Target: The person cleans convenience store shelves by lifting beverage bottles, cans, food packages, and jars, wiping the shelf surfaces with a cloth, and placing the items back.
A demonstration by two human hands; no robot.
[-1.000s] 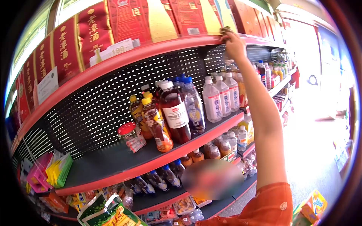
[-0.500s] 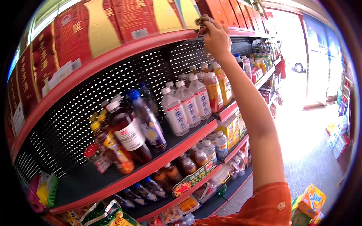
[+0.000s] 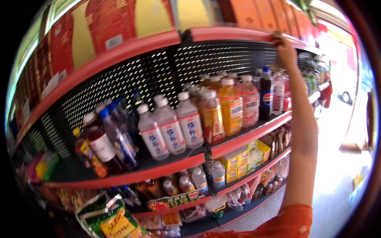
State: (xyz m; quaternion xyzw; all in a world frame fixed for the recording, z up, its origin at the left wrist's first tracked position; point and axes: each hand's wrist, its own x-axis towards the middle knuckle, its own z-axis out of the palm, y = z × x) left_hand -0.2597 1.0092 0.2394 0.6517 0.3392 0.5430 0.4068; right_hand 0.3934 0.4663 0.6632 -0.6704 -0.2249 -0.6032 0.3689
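My right hand is raised at the upper right, fingers closed round a small brown cloth against the red front edge of the top shelf. The arm in an orange-red sleeve reaches up from the lower right. Under the hand, a dark cola bottle and a pink drink bottle stand on the middle shelf. White-capped clear bottles are further left. My left hand does not show.
Red and orange boxes line the top shelf. Lower down are yellow cartons and small water bottles. A green snack bag is at the bottom left. Bright floor extends at the right.
My right hand with the cloth has moved right along the top shelf edge, past the joint between two shelf sections. The view has shifted right, showing more of the orange boxes and coloured drinks.
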